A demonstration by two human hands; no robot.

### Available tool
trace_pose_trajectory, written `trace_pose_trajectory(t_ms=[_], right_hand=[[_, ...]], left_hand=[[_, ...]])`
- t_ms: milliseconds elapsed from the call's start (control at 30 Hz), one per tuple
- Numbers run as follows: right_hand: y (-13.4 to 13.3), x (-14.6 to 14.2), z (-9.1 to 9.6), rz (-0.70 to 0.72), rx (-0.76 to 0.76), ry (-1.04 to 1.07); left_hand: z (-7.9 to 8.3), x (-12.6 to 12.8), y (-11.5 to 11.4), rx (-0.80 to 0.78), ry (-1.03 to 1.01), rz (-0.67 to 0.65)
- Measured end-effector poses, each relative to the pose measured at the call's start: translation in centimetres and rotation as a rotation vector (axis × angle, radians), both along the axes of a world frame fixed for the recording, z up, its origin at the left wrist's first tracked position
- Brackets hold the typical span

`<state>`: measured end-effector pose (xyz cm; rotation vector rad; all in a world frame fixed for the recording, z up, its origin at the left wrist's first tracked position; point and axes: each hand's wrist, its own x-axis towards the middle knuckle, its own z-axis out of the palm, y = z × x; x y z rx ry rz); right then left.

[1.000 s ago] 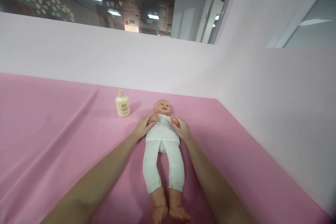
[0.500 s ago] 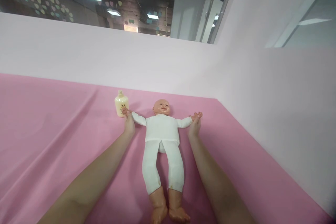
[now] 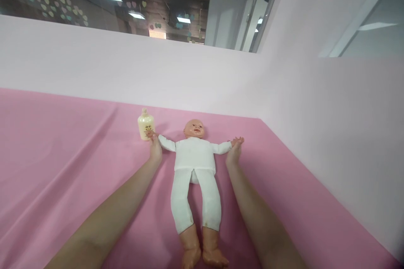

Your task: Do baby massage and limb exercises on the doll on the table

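A baby doll (image 3: 195, 155) with a white cloth body lies face up, its head towards the wall and its bare feet towards me. Both its arms are stretched out sideways. On the left, my left hand (image 3: 155, 148) is closed around one of the doll's hands. My right hand (image 3: 234, 152) grips the other doll hand on the right, with the small doll fingers showing beyond my thumb. Just behind the doll's hand on the left stands a pale yellow pump bottle (image 3: 145, 122) with a face printed on it.
A pink sheet (image 3: 78, 147) with folds on the left covers the surface. White walls (image 3: 132, 67) rise at the back and right (image 3: 341, 126). Above the back wall is a window (image 3: 110, 12) with heart-shaped stickers.
The doll's hand on the right has shifted very slightly outward under my right thumb. Everything else looks the same.
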<state>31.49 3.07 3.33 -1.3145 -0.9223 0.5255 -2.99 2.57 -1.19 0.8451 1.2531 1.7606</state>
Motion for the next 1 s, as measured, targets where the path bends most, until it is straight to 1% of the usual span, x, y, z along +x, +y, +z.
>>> trace_pose_trajectory(t_ms=[67,100,200,300,400,467,633,767,900,1000], right_hand=[[-0.7,-1.2,0.6,0.057,0.03,-0.079],[-1.1,-1.8,0.9,0.109,0.039,-0.128],[-2.2,-3.4,1.6,0.31,0.069,-0.278],[-3.1,-4.3,2.1,0.478,0.079,-0.527],[-3.7,-4.8,2.8,0.561,0.069,-0.789],[-3.9,-4.9,3.1,0.577,0.072,-0.876],[-4.0,-5.0,3.7,0.648,0.092,-0.971],[-3.9,-5.2,3.9,0.694,0.083,-0.996],[-3.8,-5.2,3.6,0.665,0.073,-0.95],[-3.7,-5.0,3.1,0.596,0.039,-0.832]], left_hand=[[0.3,0.4,-0.5,-0.003,0.041,0.021],[0.5,0.7,-0.8,0.013,0.086,0.001],[1.3,1.6,-1.9,0.093,0.276,-0.126],[2.1,2.3,-2.7,0.166,0.454,-0.213],[2.4,2.6,-3.0,0.226,0.579,-0.274],[2.4,2.8,-2.9,0.246,0.662,-0.297],[2.0,3.1,-2.5,0.244,0.861,-0.392],[1.9,3.2,-2.2,0.244,0.928,-0.429],[1.9,3.2,-2.4,0.232,0.885,-0.416],[1.9,3.1,-2.5,0.229,0.749,-0.38]])
